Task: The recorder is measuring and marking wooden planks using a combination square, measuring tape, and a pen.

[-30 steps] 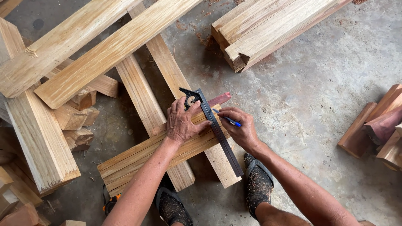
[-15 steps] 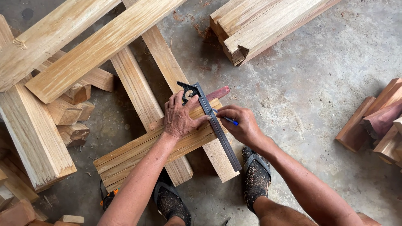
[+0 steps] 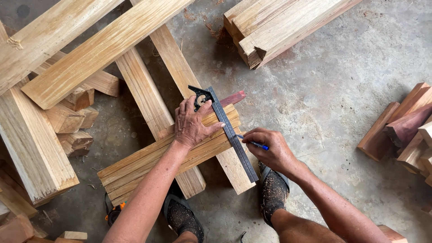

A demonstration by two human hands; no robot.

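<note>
My left hand [image 3: 192, 124] presses flat on a bundle of thin wooden strips [image 3: 135, 166] and pins the black head of a metal combination square [image 3: 229, 133] against them. The square's steel blade runs diagonally across the strips toward my feet. My right hand [image 3: 270, 150] grips a blue pen [image 3: 253, 143] with its tip at the blade's right edge, over the strips' right end. The strips rest across two long pale planks [image 3: 148, 96] lying on the concrete floor.
Big pale planks [image 3: 90, 49] and offcut blocks [image 3: 67, 121] crowd the left. A stack of beams [image 3: 270, 27] lies at the top. Reddish wood blocks [image 3: 405, 126] sit at the right edge. My two sandalled feet [image 3: 272, 193] stand below the strips, near an orange-handled tool [image 3: 114, 212].
My right hand and the pen have slid slightly down along the square's blade. My left hand keeps its hold on the square and strips; the view shifted a little.
</note>
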